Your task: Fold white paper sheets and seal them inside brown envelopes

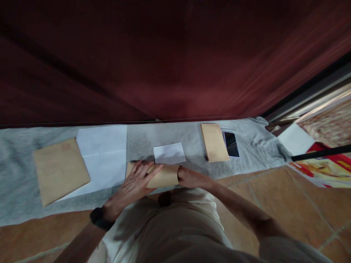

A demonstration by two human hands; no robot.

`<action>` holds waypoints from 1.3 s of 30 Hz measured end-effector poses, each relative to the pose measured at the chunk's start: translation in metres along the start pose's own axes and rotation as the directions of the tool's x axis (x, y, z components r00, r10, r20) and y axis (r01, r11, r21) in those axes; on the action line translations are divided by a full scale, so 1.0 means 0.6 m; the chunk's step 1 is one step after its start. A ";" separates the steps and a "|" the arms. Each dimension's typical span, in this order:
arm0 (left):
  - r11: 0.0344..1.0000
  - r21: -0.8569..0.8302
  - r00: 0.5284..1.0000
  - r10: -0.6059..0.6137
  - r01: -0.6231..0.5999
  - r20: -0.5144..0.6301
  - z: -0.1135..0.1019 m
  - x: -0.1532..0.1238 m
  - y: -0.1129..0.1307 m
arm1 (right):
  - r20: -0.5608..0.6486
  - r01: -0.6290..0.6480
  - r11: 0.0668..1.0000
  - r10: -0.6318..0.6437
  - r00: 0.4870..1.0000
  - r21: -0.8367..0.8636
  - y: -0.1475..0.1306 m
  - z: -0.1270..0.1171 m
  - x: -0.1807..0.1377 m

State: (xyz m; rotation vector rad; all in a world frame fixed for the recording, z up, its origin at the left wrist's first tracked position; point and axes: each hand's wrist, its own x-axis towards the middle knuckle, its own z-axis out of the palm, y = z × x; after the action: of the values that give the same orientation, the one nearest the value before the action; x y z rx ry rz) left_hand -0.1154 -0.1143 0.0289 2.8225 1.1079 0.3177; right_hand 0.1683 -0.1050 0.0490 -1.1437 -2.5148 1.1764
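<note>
A small brown envelope (164, 177) lies on the grey cloth (16, 160) just in front of me. My left hand (135, 182) rests flat on its left part, fingers spread. My right hand (190, 178) grips the envelope's right end, fingers curled at its edge. A folded white paper (169, 153) lies just behind the envelope. A dark pen-like thing (135, 161) peeks out near my left fingertips.
To the left lie a large brown envelope (60, 170) and white sheets (105, 157). A stack of brown envelopes (214, 141) and a phone (231, 144) lie to the right. A dark red curtain (175, 62) hangs behind. Tiled floor (287, 204) and more paper (296, 138) at right.
</note>
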 end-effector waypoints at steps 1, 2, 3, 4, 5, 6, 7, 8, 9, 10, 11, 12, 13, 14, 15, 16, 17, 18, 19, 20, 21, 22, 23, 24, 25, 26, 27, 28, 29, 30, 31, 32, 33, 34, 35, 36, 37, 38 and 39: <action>1.000 -0.015 1.000 0.010 -0.009 0.006 0.003 0.006 0.003 | 0.021 0.014 0.999 -0.015 1.000 0.041 -0.001 0.001 0.002; 0.999 -0.032 1.000 0.017 -0.017 0.010 0.005 0.012 0.007 | 0.039 0.020 0.997 -0.023 0.999 0.078 -0.003 0.002 0.004; 0.999 -0.049 1.000 0.021 -0.020 0.017 0.007 0.018 0.010 | 0.053 0.012 0.995 -0.017 0.998 0.099 -0.003 0.003 0.005; 0.998 -0.062 1.000 0.019 -0.017 0.022 0.008 0.023 0.013 | 0.057 -0.010 0.996 0.005 0.998 0.094 -0.003 0.004 0.007; 0.998 -0.069 1.000 0.010 -0.008 0.022 0.008 0.027 0.015 | 0.051 -0.039 0.997 0.035 0.998 0.070 -0.003 0.004 0.007; 0.998 -0.070 1.000 -0.003 0.004 0.018 0.007 0.029 0.015 | 0.036 -0.064 0.997 0.063 0.997 0.039 -0.001 0.004 0.005; 0.998 -0.062 1.000 -0.019 0.019 0.012 0.004 0.030 0.015 | 0.012 -0.076 0.997 0.076 0.997 0.010 0.001 0.002 0.003; 0.998 -0.045 0.999 -0.035 0.036 0.006 0.001 0.030 0.014 | -0.012 -0.071 0.997 0.071 0.997 -0.008 0.002 -0.001 -0.001; 0.998 -0.023 0.999 -0.051 0.051 0.000 -0.005 0.030 0.012 | -0.032 -0.052 0.999 0.051 0.998 -0.014 0.003 -0.006 -0.007; 0.998 0.002 0.998 -0.063 0.063 -0.003 -0.011 0.029 0.010 | -0.044 -0.024 1.000 0.024 0.999 -0.007 0.004 -0.011 -0.013; 0.997 0.025 0.998 -0.070 0.070 -0.001 -0.017 0.028 0.008 | -0.047 0.004 1.000 -0.003 0.999 0.008 0.004 -0.017 -0.019; 0.996 0.043 0.997 -0.074 0.074 0.001 -0.024 0.027 0.005 | -0.050 0.026 0.999 -0.025 0.998 0.027 0.004 -0.022 -0.026; 0.995 0.056 0.997 -0.078 0.078 0.003 -0.030 0.027 0.003 | -0.060 0.040 0.998 -0.037 0.997 0.049 0.004 -0.027 -0.031; 0.995 0.062 0.997 -0.082 0.082 0.001 -0.034 0.026 0.000 | -0.080 0.046 0.996 -0.040 0.996 0.073 0.004 -0.030 -0.035; 0.994 0.064 0.996 -0.091 0.091 -0.002 -0.038 0.026 -0.002 | -0.111 0.045 0.994 -0.034 0.993 0.098 0.006 -0.031 -0.038; 0.992 0.065 0.994 -0.108 0.109 -0.010 -0.040 0.025 -0.005 | -0.148 0.039 0.992 -0.021 0.989 0.124 0.009 -0.032 -0.039; 0.989 0.066 0.991 -0.133 0.134 -0.020 -0.040 0.023 -0.008 | -0.191 0.027 0.989 0.002 0.982 0.148 0.014 -0.031 -0.039; 0.984 0.066 0.986 -0.161 0.163 -0.031 -0.040 0.021 -0.010 | -0.239 0.004 0.986 0.037 0.970 0.169 0.020 -0.029 -0.038; 0.979 0.067 0.981 -0.190 0.193 -0.042 -0.039 0.018 -0.013 | -0.289 -0.031 0.983 0.083 0.954 0.182 0.028 -0.028 -0.036; 0.973 0.070 0.975 -0.215 0.219 -0.052 -0.038 0.014 -0.015 | -0.339 -0.080 0.979 0.141 0.930 0.188 0.036 -0.026 -0.033; 0.968 0.075 0.970 -0.236 0.240 -0.061 -0.036 0.010 -0.016 | -0.385 -0.143 0.973 0.205 0.900 0.184 0.044 -0.025 -0.029; 0.964 0.082 0.966 -0.249 0.255 -0.071 -0.034 0.006 -0.017 | -0.425 -0.224 0.960 0.275 0.862 0.166 0.051 -0.024 -0.025; 0.960 0.089 0.963 -0.257 0.264 -0.081 -0.033 0.003 -0.017 | -0.460 -0.313 0.940 0.341 0.820 0.138 0.057 -0.023 -0.019; 0.957 0.096 0.959 -0.265 0.274 -0.095 -0.031 0.000 -0.016 | -0.487 -0.394 0.913 0.395 0.779 0.109 0.062 -0.023 -0.013; 0.952 0.101 0.954 -0.276 0.287 -0.113 -0.029 -0.002 -0.015 | -0.509 -0.464 0.882 0.436 0.742 0.081 0.065 -0.022 -0.005; 0.948 0.104 0.949 -0.287 0.302 -0.132 -0.027 -0.003 -0.013 | -0.524 -0.520 0.852 0.467 0.712 0.053 0.065 -0.020 0.003; 0.943 0.107 0.943 -0.298 0.315 -0.151 -0.025 -0.005 -0.012 | -0.534 -0.563 0.826 0.489 0.689 0.030 0.064 -0.018 0.012; 0.940 0.110 0.938 -0.303 0.323 -0.167 -0.023 -0.006 -0.011 | -0.540 -0.594 0.804 0.504 0.674 0.010 0.061 -0.015 0.021; 0.939 0.116 0.937 -0.301 0.324 -0.175 -0.021 -0.007 -0.010 | -0.545 -0.620 0.785 0.515 0.661 -0.011 0.057 -0.012 0.031; 0.941 0.124 0.940 -0.293 0.316 -0.177 -0.019 -0.008 -0.010 | -0.553 -0.646 0.762 0.524 0.648 -0.035 0.053 -0.008 0.041; 0.943 0.132 0.943 -0.281 0.306 -0.177 -0.017 -0.010 -0.010 | -0.562 -0.667 0.743 0.528 0.637 -0.059 0.049 -0.004 0.050; 0.944 0.139 0.945 -0.274 0.300 -0.179 -0.016 -0.012 -0.011 | -0.571 -0.679 0.730 0.526 0.631 -0.078 0.045 0.000 0.058; 0.942 0.143 0.944 -0.275 0.302 -0.183 -0.016 -0.014 -0.012 | -0.580 -0.688 0.720 0.523 0.624 -0.091 0.042 0.003 0.064; 0.939 0.146 0.940 -0.283 0.312 -0.190 -0.016 -0.016 -0.013 | -0.588 -0.697 0.710 0.523 0.617 -0.099 0.041 0.005 0.070; 0.934 0.148 0.935 -0.294 0.325 -0.198 -0.017 -0.018 -0.014 | -0.592 -0.703 0.704 0.525 0.612 -0.102 0.040 0.006 0.074; 0.929 0.149 0.929 -0.307 0.340 -0.205 -0.018 -0.020 -0.015 | -0.591 -0.709 0.698 0.531 0.607 -0.101 0.040 0.006 0.077; 0.924 0.152 0.925 -0.318 0.352 -0.209 -0.019 -0.022 -0.017 | -0.586 -0.714 0.694 0.540 0.604 -0.097 0.041 0.005 0.079; 0.920 0.155 0.922 -0.326 0.361 -0.210 -0.020 -0.024 -0.018 | -0.578 -0.718 0.690 0.552 0.602 -0.090 0.043 0.004 0.081; 0.917 0.159 0.919 -0.331 0.367 -0.212 -0.021 -0.025 -0.019 | -0.569 -0.723 0.687 0.564 0.599 -0.079 0.045 0.003 0.081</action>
State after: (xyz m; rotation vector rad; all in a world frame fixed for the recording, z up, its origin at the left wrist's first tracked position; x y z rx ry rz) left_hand -0.1367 -0.1162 0.0369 2.7165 1.7442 0.4630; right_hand 0.1494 -0.0613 0.0199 -2.2527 -1.9141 0.4302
